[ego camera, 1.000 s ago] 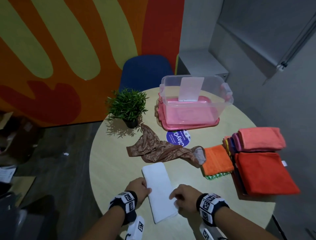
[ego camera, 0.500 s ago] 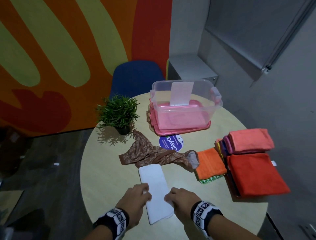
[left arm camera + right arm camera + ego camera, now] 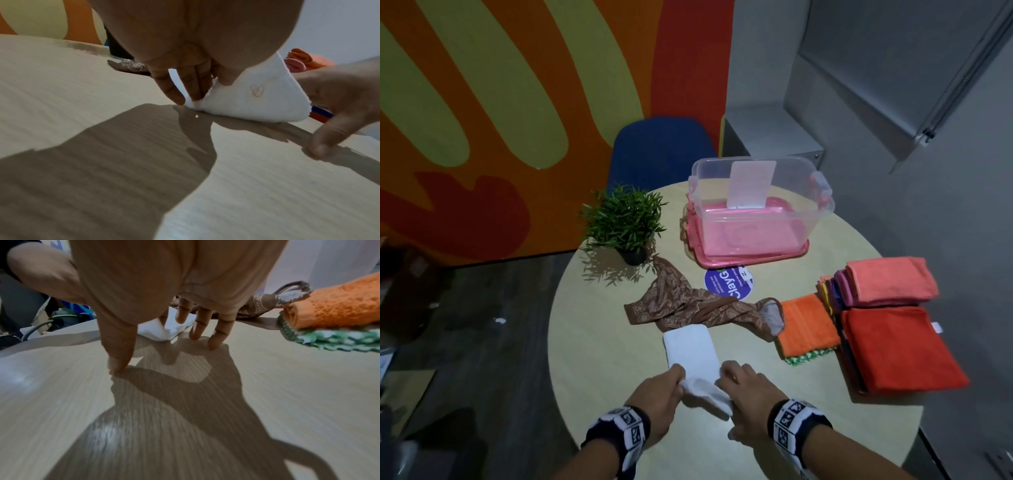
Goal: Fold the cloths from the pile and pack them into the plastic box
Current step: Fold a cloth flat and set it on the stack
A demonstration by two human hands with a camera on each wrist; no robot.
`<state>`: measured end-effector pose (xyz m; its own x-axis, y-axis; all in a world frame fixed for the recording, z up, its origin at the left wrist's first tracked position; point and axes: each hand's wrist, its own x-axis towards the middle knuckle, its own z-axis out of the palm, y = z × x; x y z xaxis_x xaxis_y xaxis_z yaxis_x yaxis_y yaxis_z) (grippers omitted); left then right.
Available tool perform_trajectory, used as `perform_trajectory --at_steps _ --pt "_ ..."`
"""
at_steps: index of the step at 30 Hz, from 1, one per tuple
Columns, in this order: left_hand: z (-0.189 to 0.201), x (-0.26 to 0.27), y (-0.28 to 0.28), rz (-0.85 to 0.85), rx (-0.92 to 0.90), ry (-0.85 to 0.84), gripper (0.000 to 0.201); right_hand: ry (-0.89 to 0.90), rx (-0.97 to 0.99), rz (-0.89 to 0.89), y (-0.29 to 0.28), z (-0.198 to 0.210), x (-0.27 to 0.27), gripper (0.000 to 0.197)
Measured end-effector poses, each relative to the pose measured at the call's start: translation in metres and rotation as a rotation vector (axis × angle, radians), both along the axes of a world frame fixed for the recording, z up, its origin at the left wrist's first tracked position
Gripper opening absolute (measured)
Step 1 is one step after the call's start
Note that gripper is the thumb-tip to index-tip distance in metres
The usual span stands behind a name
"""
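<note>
- Since the earlier frames, the near end of the white cloth (image 3: 697, 363) has come up off the table (image 3: 599, 342); it lay flat as a long strip then, and both hands have closed in on it.
- Left hand (image 3: 661, 401) pinches the raised near corner between thumb and fingers, clear in the left wrist view.
- Right hand (image 3: 748, 401) has its fingers spread and mostly straight, tips at the table and the cloth's edge; whether any finger actually grips the cloth I cannot tell.
- White cloth sits in the lower centre of the head frame, its far half flat.
- To fold well, I judge both near corners should travel together onto the far edge, then be pressed flat.
- Plastic box (image 3: 760, 212), upper centre-right, appears to hold no cloth; a pink lid (image 3: 753, 260) lies under it.
- Folded stack of cloths (image 3: 890, 322) waits at centre right, an unfolded brown patterned cloth (image 3: 688, 306) mid-frame.
</note>
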<state>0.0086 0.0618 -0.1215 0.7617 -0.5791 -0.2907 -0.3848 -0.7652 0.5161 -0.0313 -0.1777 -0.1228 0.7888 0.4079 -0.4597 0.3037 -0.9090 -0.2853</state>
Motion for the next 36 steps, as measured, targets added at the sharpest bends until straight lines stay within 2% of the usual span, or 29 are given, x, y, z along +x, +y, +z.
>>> perform_trajectory --at_steps 1,4,7,9,11,13,18,22,27,31,36 --pt "-0.001 0.0 0.001 0.037 0.006 0.03 0.02 0.002 0.0 -0.011 0.001 0.0 0.001 0.078" --pt "-0.002 -0.002 0.004 0.123 -0.025 0.121 0.019 -0.089 0.077 -0.033 0.004 0.002 0.004 0.054" --pt "-0.002 -0.006 0.009 0.176 -0.086 0.168 0.016 -0.137 0.146 -0.019 0.005 -0.002 0.006 0.066" --pt "-0.001 -0.007 0.012 0.219 -0.11 0.203 0.008 -0.154 0.168 0.002 0.005 -0.005 0.006 0.06" --pt "0.0 -0.006 0.014 0.267 -0.13 0.246 0.003 -0.122 0.198 -0.028 0.006 -0.004 0.005 0.047" --pt "0.0 -0.006 0.014 0.325 -0.168 0.294 0.004 -0.054 0.257 -0.129 0.009 -0.003 0.004 0.038" --pt "-0.009 -0.004 0.017 0.48 -0.232 0.401 0.009 0.08 0.224 -0.315 0.014 -0.006 0.012 0.049" --pt "-0.009 0.0 0.016 0.57 -0.245 0.43 0.009 0.118 0.229 -0.394 0.017 -0.005 0.022 0.025" --pt "-0.007 0.008 0.01 0.587 -0.214 0.435 0.026 0.111 0.164 -0.445 0.022 -0.001 0.036 0.036" --pt "-0.014 0.015 0.01 0.603 -0.162 0.395 0.032 0.087 0.141 -0.471 0.026 -0.001 0.046 0.024" --pt "-0.015 0.023 0.003 0.598 -0.068 0.355 0.03 0.049 0.09 -0.484 0.032 -0.002 0.052 0.023"
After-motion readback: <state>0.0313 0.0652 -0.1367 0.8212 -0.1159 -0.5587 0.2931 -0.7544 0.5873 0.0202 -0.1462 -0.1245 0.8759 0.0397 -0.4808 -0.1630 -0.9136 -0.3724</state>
